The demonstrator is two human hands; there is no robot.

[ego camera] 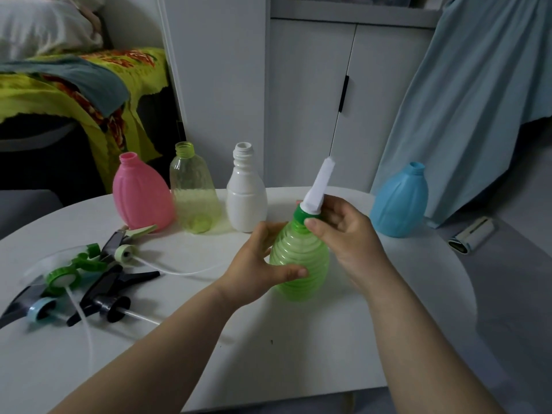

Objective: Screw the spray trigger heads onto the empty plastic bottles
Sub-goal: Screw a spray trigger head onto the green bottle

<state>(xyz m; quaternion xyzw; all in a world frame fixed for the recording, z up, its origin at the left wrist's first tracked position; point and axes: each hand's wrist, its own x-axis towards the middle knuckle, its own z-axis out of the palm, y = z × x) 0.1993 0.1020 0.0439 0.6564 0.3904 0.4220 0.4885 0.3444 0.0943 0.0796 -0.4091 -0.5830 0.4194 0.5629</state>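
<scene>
A white round table (268, 354) stands in front of pale cupboard doors and a hanging blue cloth. Over its middle you hold the green ribbed translucent plastic bottle (298, 264) between both hands. Whether its base rests on the table cannot be told.

Your left hand (260, 264) wraps the bottle's belly from the left, thumb across the front and fingers curled behind it. Your right hand (349, 234) comes in from the right at the neck. Its thumb presses the green screw collar (301, 215), and the other fingers curl behind the base of the white spray trigger head (318, 183).

The relation that matters is the axis. Bottle and head share one line, leaning up, away from you and a little to the right. Your right hand is the nearer one to the collar and sits square beside it, so the twist is likely its job while the left holds the body steady. The collar looks seated on the neck, but how far it is threaded cannot be judged.

At the far edge four bottles stand open-necked: pink (143, 195), clear yellow-green (194, 192), white (246, 195) and, well apart to the right, blue (398, 201). The loose trigger heads (98, 273) lie in a heap to your left.
</scene>
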